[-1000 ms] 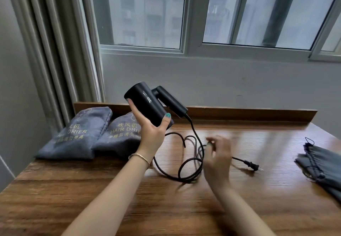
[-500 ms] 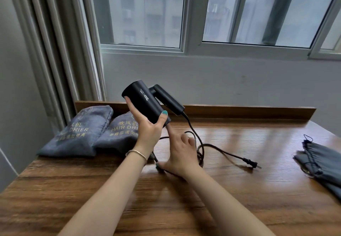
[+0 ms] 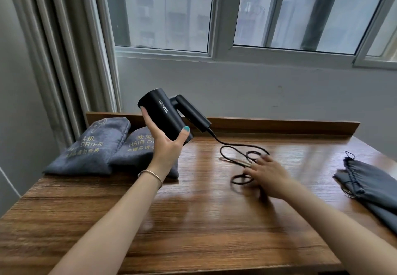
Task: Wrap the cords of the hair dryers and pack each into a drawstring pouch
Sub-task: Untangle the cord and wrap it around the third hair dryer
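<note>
Now L hand [image 3: 165, 145] grips dryer [image 3: 165, 118] raised; R hand [image 3: 268, 176] blurred.

The near half of the wooden table [image 3: 193, 227] lies bare. Two filled grey pouches [image 3: 90, 148] block the far left corner, flat pouches [image 3: 369, 188] crowd the right edge, and black cord [image 3: 240, 158] loops across the middle, by the raised back ledge [image 3: 279, 124].

A single head-worn wide-angle camera looks forward and down from the near edge of the brown wooden table [image 3: 214, 221], close above both forearms, facing the far grey wall [image 3: 257, 90] and sliding window [image 3: 214, 14].
</note>
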A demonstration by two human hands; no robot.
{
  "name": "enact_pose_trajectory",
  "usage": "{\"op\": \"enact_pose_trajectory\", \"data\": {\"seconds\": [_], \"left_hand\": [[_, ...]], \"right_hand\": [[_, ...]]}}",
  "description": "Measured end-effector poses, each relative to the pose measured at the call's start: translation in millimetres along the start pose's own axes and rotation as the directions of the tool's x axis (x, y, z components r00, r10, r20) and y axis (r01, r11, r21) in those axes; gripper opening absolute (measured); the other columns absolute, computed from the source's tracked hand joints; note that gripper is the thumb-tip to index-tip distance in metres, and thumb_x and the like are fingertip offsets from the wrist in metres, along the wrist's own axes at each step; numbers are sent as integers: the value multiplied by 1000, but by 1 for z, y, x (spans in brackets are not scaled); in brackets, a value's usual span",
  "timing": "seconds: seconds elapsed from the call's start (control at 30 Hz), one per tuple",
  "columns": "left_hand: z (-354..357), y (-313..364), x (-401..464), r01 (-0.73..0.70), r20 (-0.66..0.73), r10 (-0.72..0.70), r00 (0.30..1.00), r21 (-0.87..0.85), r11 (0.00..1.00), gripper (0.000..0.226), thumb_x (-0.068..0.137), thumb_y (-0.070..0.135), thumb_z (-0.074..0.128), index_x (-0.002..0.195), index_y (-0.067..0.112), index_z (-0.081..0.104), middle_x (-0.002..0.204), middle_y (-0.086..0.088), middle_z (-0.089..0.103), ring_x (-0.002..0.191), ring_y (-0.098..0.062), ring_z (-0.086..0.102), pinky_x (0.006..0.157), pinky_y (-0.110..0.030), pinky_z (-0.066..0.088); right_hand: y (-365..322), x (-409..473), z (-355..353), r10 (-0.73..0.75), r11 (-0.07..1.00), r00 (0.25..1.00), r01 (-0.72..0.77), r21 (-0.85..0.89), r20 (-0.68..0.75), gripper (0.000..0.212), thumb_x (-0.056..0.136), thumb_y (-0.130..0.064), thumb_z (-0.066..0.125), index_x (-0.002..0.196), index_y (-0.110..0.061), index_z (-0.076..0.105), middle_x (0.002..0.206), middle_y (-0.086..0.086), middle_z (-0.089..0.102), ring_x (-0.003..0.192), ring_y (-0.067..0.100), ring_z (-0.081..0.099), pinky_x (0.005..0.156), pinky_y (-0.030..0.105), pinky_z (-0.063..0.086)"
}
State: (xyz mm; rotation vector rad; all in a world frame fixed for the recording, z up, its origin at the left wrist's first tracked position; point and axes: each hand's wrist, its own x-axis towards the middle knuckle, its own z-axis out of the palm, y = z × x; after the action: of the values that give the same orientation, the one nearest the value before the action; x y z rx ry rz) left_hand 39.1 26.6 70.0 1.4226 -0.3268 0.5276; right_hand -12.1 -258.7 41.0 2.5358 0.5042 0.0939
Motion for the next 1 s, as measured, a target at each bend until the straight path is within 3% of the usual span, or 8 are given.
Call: {"op": "enact_pose_trajectory", "data": {"seconds": [0.13,0.27,0.33,0.4,0.5,0.6,0.77,1.0], "left_hand": [[17,5,-10,-47,57,44,997,36,998,115,77,22,77,133,71,-9,162,0,5,148,-19,20,118,-52,27],[32,5,-18,-43,92,42,995,7,999,116,81,10,76,138,63,-9,161,4,8,145,-16,25,117,-45,30],[35,3,-20,-8,80,11,997,-34,999,116,83,8,75,143,57,-12,161,6,7,145,-15,25,118,-40,29],[35,-2,-20,19,45,-16,999,-59,998,115,84,7,73,145,52,-13,161,6,7,145,-13,25,117,-35,28],[32,-13,-23,51,-4,-51,999,-76,996,114,84,9,73,146,51,-13,161,4,9,142,-10,30,111,-26,34],[25,-26,-26,111,-49,-120,992,-151,982,113,84,12,74,150,44,-12,159,9,14,130,6,39,94,-7,39],[20,-41,-36,110,-131,-139,982,-205,972,123,69,34,79,151,42,-13,161,4,15,142,-8,32,112,-28,33],[10,-42,-35,72,-169,-90,982,-109,991,118,70,19,80,147,53,-3,157,-8,25,140,-18,38,115,-45,35]], "right_hand": [[8,-10,2,94,992,983,-105,65,156,55,86,-36,51,139,-26,39,139,-1,42,132,25,28,114,39,12],[-16,-17,-23,129,849,977,-21,528,-170,38,77,-37,53,113,-39,62,118,-15,54,113,13,47,102,39,36],[-27,-18,-29,324,735,841,65,675,-434,17,74,-30,56,87,-31,67,79,-14,62,72,7,57,68,34,52],[-35,-15,-35,516,633,653,145,760,-555,8,74,-26,58,79,-26,65,59,-14,52,52,6,48,48,30,45],[-42,-1,-39,594,726,499,7,688,-631,25,80,-32,61,100,-18,65,85,-8,58,71,10,54,60,27,46],[-42,13,-29,576,800,592,-267,537,-564,41,84,-48,56,114,-21,60,109,0,60,98,22,55,84,37,40],[-64,15,-17,504,759,723,-111,641,-472,25,94,-32,43,104,-26,65,79,-8,67,57,17,62,41,29,46],[-87,16,-5,398,555,898,-70,829,-190,20,94,-15,55,114,-16,59,108,1,56,97,25,58,79,33,46]]}}
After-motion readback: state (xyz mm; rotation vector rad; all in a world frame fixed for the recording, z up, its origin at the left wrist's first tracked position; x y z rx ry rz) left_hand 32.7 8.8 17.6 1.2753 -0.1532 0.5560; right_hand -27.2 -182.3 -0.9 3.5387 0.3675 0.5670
